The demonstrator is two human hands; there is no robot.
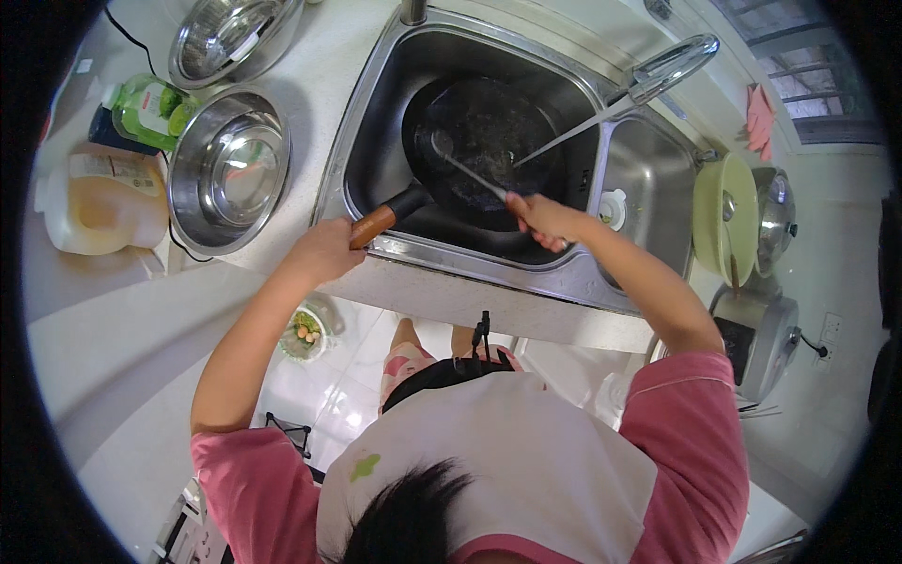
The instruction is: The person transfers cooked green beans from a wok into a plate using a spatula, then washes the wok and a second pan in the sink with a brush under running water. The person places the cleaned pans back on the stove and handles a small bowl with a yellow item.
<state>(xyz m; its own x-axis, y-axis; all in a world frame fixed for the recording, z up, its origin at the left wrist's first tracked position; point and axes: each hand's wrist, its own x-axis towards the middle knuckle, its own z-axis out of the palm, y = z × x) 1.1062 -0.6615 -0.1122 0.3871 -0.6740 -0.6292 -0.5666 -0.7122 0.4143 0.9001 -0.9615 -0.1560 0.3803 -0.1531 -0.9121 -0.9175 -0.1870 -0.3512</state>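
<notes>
A dark frying pan point(486, 148) rests in the larger basin of the stainless steel sink point(451, 257). My left hand point(323, 252) is closed around the pan's wooden handle point(373, 227) at the sink's front left edge. My right hand point(546, 220) grips a thin-handled utensil point(468, 171), whose rounded head lies over the left part of the pan; its exact kind is unclear. From the chrome faucet point(669, 67) at the upper right, a stream of water point(571, 134) runs down into the pan.
Left of the sink stand two steel bowls point(229, 169), a green bottle point(151, 109) and a large jug point(113, 201). The small basin point(652, 176) holds a white strainer point(613, 209). A yellow-green basin point(726, 218), a glass lid and a rice cooker are at right. A waste bin point(304, 333) stands below.
</notes>
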